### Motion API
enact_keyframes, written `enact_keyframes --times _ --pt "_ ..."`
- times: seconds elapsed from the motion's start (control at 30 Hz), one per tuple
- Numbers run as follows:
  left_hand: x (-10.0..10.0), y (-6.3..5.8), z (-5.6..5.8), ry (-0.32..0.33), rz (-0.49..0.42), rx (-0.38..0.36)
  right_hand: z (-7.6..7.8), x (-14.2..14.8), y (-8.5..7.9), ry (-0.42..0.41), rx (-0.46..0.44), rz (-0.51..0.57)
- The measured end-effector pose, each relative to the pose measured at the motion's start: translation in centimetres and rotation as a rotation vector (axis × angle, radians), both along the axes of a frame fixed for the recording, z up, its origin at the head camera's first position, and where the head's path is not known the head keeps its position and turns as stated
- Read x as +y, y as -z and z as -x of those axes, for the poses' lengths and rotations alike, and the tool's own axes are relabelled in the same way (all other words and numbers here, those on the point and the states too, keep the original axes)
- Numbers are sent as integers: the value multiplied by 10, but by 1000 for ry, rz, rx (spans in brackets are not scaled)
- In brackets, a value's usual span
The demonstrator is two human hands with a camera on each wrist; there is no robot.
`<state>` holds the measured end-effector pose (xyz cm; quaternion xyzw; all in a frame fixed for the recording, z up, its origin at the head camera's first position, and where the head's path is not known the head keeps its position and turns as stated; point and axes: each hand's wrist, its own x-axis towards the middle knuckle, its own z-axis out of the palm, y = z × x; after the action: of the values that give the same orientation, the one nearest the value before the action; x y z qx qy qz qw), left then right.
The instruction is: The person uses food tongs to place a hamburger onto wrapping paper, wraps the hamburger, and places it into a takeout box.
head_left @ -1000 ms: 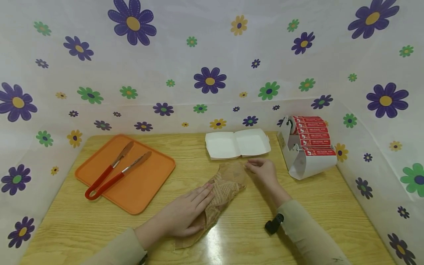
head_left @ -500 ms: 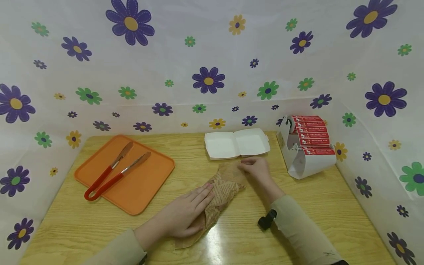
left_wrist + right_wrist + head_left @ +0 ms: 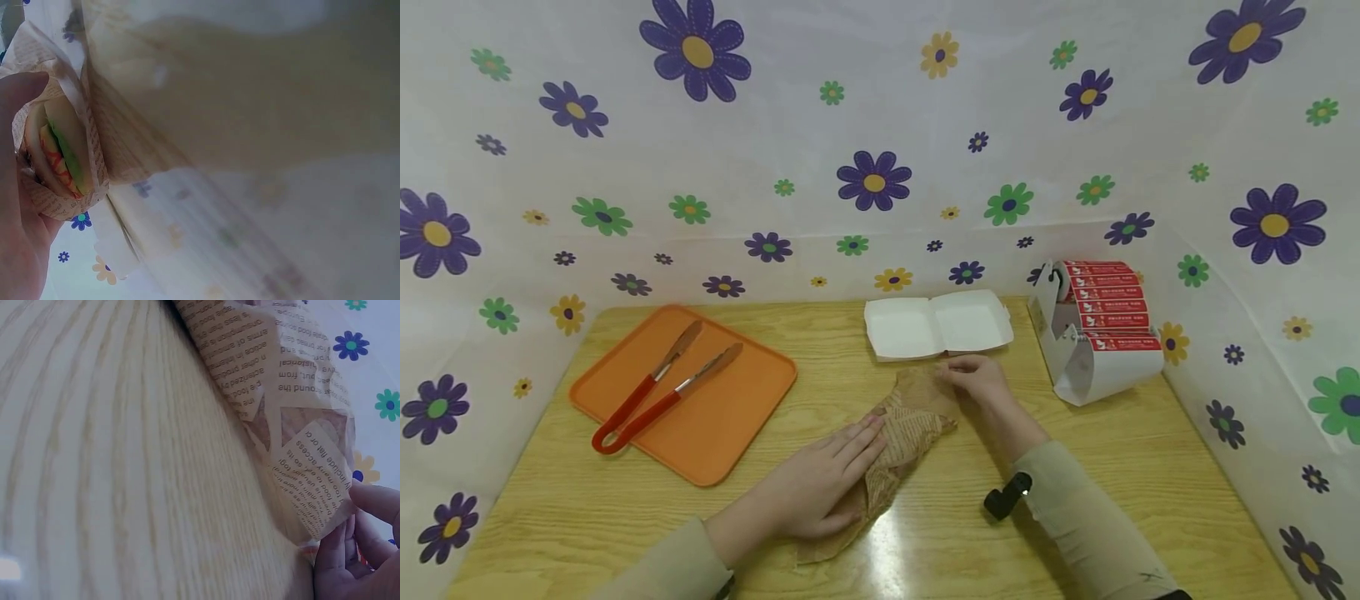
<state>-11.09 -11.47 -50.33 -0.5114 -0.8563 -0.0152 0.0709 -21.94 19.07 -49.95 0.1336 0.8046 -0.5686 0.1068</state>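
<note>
A burger in brown printed paper lies slantwise on the wooden table, its wrapping paper (image 3: pixel 910 437) folded over the top. My left hand (image 3: pixel 823 483) grips the bundle from the left, fingers across the paper and thumb near its close end. In the left wrist view the burger (image 3: pixel 53 153) shows inside the paper's open end, with a pale bun, green leaf, yellow filling and red sauce. At the far end my right hand (image 3: pixel 985 383) pinches the paper; in the right wrist view the thumb and fingers hold a folded flap (image 3: pixel 315 478).
An open white clamshell box (image 3: pixel 902 329) stands behind the bundle. At left, red-handled tongs (image 3: pixel 658 396) lie on an orange tray (image 3: pixel 737 425). A label dispenser (image 3: pixel 1075 367) with red stickers stands at back right. Flowered sheeting (image 3: pixel 805 125) encloses the table.
My right hand has shifted slightly left onto the far end of the paper, its forearm following. The left hand and the bundle stay where they were.
</note>
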Motion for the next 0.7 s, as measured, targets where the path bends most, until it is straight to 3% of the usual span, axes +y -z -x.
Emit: enact_keyframes --times 0.13,0.33,0.47,0.7 --pt "0 0 0 0 -5 -9 -2 0 2 -12 55 -21" --pt "0 0 0 3 -16 6 -6 -2 -2 -1 243 -149" --pt "0 1 -1 -3 -9 3 -9 -7 -11 -15 356 -233" --pt "1 -2 -2 -6 8 -2 -21 -20 -34 -83 455 -328"
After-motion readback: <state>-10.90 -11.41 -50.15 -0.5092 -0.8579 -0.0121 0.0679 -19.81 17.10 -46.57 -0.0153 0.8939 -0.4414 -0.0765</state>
